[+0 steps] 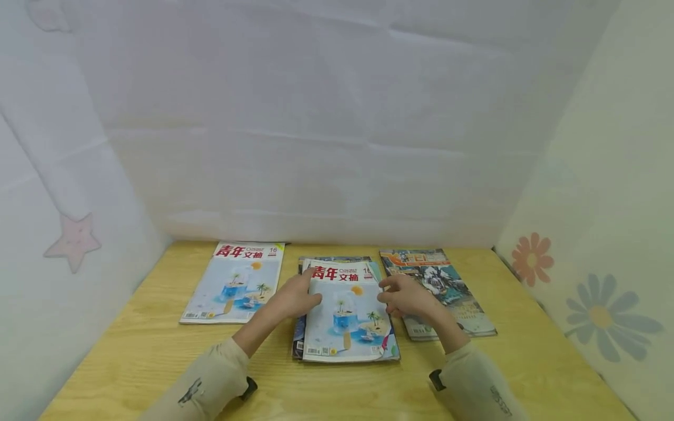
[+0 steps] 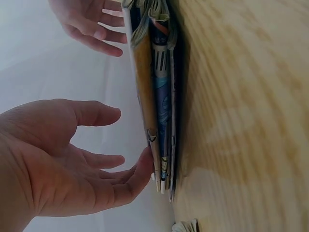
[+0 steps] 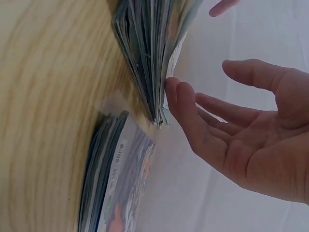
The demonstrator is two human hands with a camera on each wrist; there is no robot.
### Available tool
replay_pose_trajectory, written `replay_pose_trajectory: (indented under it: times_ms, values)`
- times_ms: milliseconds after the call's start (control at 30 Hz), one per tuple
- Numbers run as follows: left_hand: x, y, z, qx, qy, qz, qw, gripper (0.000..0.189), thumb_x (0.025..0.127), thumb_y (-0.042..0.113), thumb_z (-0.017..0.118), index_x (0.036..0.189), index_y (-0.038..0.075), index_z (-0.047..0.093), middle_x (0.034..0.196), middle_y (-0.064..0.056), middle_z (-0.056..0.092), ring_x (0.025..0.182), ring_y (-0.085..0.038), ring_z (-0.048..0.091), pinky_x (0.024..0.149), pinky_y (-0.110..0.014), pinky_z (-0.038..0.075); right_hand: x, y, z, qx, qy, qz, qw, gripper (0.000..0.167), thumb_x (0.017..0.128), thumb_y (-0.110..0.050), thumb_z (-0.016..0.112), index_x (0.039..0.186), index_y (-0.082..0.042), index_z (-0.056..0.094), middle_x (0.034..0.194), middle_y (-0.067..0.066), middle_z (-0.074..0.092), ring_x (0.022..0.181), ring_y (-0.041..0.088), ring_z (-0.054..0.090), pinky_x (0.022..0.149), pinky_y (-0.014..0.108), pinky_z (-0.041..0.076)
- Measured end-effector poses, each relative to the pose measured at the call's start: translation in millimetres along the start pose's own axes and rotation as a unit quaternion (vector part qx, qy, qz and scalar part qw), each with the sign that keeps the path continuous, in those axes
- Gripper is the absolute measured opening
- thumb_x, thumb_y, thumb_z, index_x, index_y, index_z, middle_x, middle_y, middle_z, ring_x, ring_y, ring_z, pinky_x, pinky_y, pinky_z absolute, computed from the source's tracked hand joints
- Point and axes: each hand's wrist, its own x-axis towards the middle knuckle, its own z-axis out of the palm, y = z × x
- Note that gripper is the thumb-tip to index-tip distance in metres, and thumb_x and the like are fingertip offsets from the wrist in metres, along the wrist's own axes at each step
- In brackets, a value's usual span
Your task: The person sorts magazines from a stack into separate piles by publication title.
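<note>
On the wooden counter, the middle magazine stack is touched by left hand and right hand, both loosely spread.

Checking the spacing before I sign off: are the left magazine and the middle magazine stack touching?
Apart: the head view shows bare tabletop between the left magazine and the middle magazine stack.

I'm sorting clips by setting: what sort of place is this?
Probably a small indoor tabletop nook, perhaps partitioned off: a wooden-looking table bearing magazines, a creased white sheet behind it, and a pink star and flowers decorating the sides.
</note>
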Motion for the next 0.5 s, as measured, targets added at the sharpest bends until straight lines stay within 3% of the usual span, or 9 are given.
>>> replay_pose_trajectory:
  times_ms: [67,133,233,333,367,433,500]
  values:
    - [0.7,-0.7,0.5,-0.006,0.006,-0.003,1.0,0.072,0.096,0.015,0.065,0.158,-0.001,0.03,0.123,-0.026,0.063,0.074,-0.023,0.055,0.064,-0.038,0.047,2.5,1.3,-0.5,-0.02,-0.002,-0.011,0.9997,0.05,0.102,-0.015,0.063,0.146,0.005,0.048,0.119,0.017,0.063,0.068,0.03,0.062,0.065,0.048,0.052]
    - [1.4,-1.5,0.8,-0.011,0.014,-0.004,0.9998,0.072,0.096,0.015,0.065,0.157,-0.001,0.03,0.124,-0.026,0.062,0.076,-0.024,0.057,0.066,-0.04,0.049,4.9,2.5,-1.2,-0.042,0.001,-0.019,0.9989,0.05,0.101,-0.015,0.063,0.144,0.006,0.05,0.113,0.015,0.065,0.059,0.023,0.056,0.063,0.047,0.051]
    - [2.5,-3.8,2.6,-0.034,0.025,-0.005,0.9991,0.07,0.096,0.015,0.064,0.157,-0.001,0.031,0.137,-0.027,0.056,0.102,-0.032,0.063,0.077,-0.044,0.052,5.1,4.1,-1.8,-0.058,-0.002,-0.016,0.9982,0.05,0.101,-0.013,0.064,0.144,0.008,0.049,0.098,0.016,0.066,0.05,0.017,0.042,0.063,0.044,0.049]
    - [3.5,-8.0,6.1,-0.065,0.029,-0.011,0.9974,0.068,0.097,0.016,0.063,0.157,0.001,0.033,0.143,-0.029,0.05,0.127,-0.04,0.052,0.09,-0.05,0.051,4.6,7.8,-1.2,-0.046,-0.015,-0.005,0.9988,0.054,0.101,-0.012,0.064,0.146,0.01,0.046,0.082,0.016,0.062,0.049,0.016,0.038,0.062,0.042,0.047]
    - [3.7,-9.2,7.0,-0.079,0.028,-0.017,0.9963,0.068,0.098,0.017,0.063,0.157,0.002,0.034,0.144,-0.029,0.049,0.129,-0.041,0.051,0.092,-0.052,0.05,4.2,9.0,-1.0,-0.036,-0.021,0.0,0.9992,0.055,0.101,-0.011,0.064,0.147,0.01,0.044,0.076,0.015,0.059,0.049,0.016,0.036,0.062,0.042,0.045]
    - [4.7,-11.6,8.7,-0.104,0.03,-0.028,0.9937,0.065,0.098,0.018,0.062,0.156,0.004,0.036,0.145,-0.028,0.048,0.132,-0.042,0.048,0.095,-0.054,0.049,5.3,11.6,-0.2,-0.03,-0.021,0.006,0.9993,0.036,0.101,-0.011,0.064,0.13,0.009,0.057,0.068,0.01,0.051,0.051,0.017,0.035,0.06,0.041,0.041]
    - [5.9,-13.0,9.7,-0.123,0.033,-0.042,0.9911,0.062,0.099,0.019,0.062,0.155,0.006,0.038,0.144,-0.027,0.049,0.13,-0.041,0.049,0.096,-0.055,0.048,5.8,14.5,0.7,-0.036,-0.013,0.014,0.9992,0.035,0.1,-0.012,0.065,0.126,0.011,0.059,0.071,0.006,0.053,0.054,0.016,0.046,0.061,0.039,0.047]
